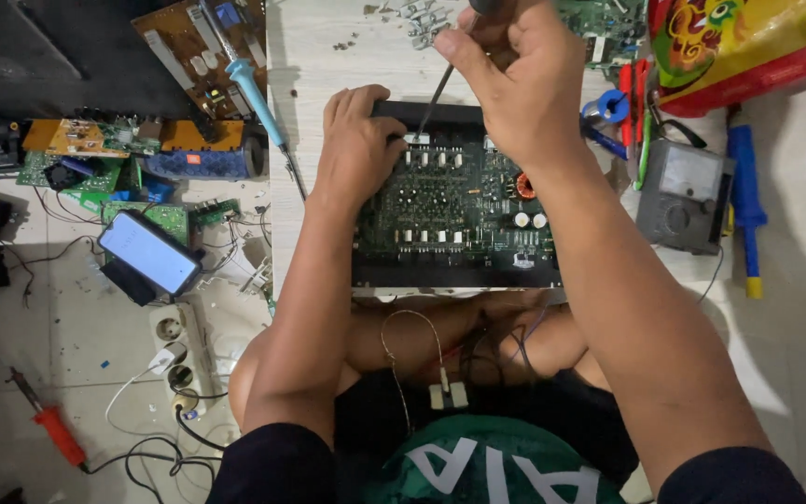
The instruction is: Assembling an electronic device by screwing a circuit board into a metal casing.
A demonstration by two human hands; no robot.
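Two hands: both are at the far edge of one circuit board.
Circuit board (454, 210): flat, dark green, dotted with small shiny parts. It sits in a black frame on the pale worktop (328, 56), right in front of the person's crossed legs.
Left hand (358, 145): fingers curled and pressed down on the board's far left corner, gripping the black edge.
Right hand (520, 70): closed tight around the handle of a screwdriver (433, 93). Its thin metal shaft slants down, and the tip touches the board near the far edge, just beside the left hand.
Near edge: the board's front edge lies close to the knees, with thin wires hanging below it.
Room on the right: little. A grey boxy meter (683, 196) with a round dial sits near the board, and a blue and yellow tool (746, 205) lies just past it. Red and blue tools (622, 103) crowd the far right corner.
Room on the left: the worktop edge runs close to the left arm. A soldering iron (258, 98) with a light blue handle lies across that edge.
Floor on the left: crowded. A phone (149, 252) with a bright smooth screen lies tilted on green boards. A white power strip (174, 359) with round holes lies near the left knee. A red-handled tool (48, 425) lies well apart, with curly cords beside it.
Far right corner: a shiny bag (748, 42), yellow and red, looks soft and crinkly.
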